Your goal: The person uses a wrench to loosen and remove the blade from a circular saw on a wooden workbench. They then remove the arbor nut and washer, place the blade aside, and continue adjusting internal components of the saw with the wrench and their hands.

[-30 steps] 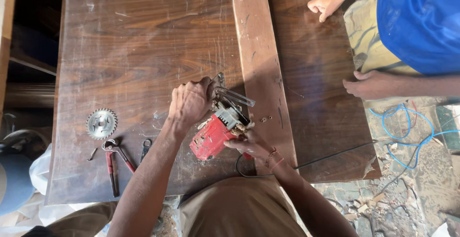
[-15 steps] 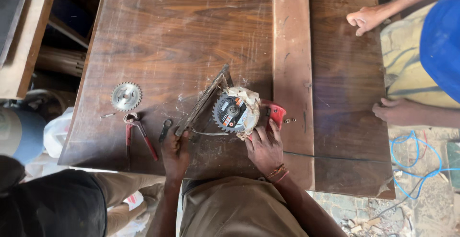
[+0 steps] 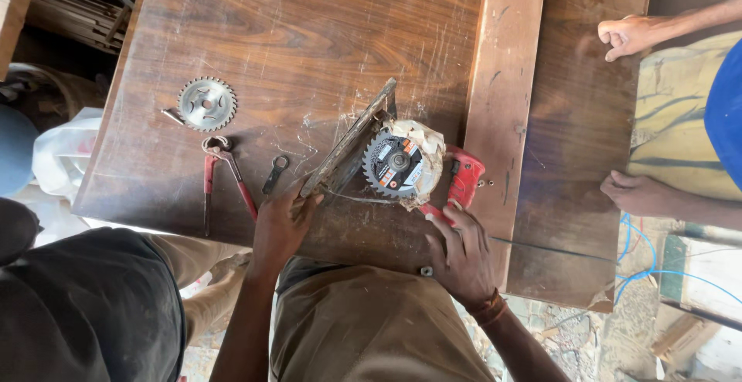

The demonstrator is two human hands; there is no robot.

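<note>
Here the circular saw [image 3: 410, 169] lies on its side on the dark wooden worktop [image 3: 309, 42], blade face up toward the camera. It is the landmark for everything else. Its long axis runs roughly left to right across the view: the metal base plate [image 3: 349, 146] stands on edge at the saw's left, slanting up and to the right, and the red body [image 3: 464, 177] sticks out at the saw's right, ending against a lighter plank [image 3: 502, 65] that runs top to bottom just right of the saw.

Left hand [image 3: 280, 224] comes up from below the saw, wrist low, fingers [image 3: 305, 200] stretched up and touching the lower end of the base plate; not wrapped round it, more a loose press, fingers partly open. Right hand [image 3: 462, 251] sits below and right of the saw, palm down on the worktop, fingers spread, fingertips touching the lower edge of the red body; nothing gripped.

Left of the saw, near: a small flat wrench [image 3: 273, 173], then red-handled pliers [image 3: 224, 177]. Further left and a bit higher lies a loose toothed saw blade [image 3: 206, 104], flat on the worktop.

Far right of the saw, past the plank, another person's two hands [image 3: 630, 36] [image 3: 634, 194] rest at the worktop's edge, one curled into a fist, well apart from the saw.
</note>
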